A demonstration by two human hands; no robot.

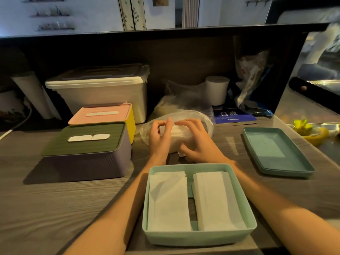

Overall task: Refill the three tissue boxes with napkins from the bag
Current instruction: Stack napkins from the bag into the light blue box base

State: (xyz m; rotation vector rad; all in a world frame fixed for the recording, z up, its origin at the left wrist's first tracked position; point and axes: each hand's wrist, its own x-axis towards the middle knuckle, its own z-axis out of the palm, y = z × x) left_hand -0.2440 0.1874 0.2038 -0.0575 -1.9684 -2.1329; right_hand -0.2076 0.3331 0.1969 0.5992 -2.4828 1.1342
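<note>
The blue book (233, 116) bears white characters "白波" (smaller print beneath unreadable)

On the grey wood-grain desk (73, 196) are set an open mint box (199, 234), a teal lid (276, 151) to its right, a purple box (88, 162) and a yellow box (131, 116) at left, a clear bag (204, 122), a white bin (103, 96), a paper roll (217, 92) and a blue book (233, 116).
</note>
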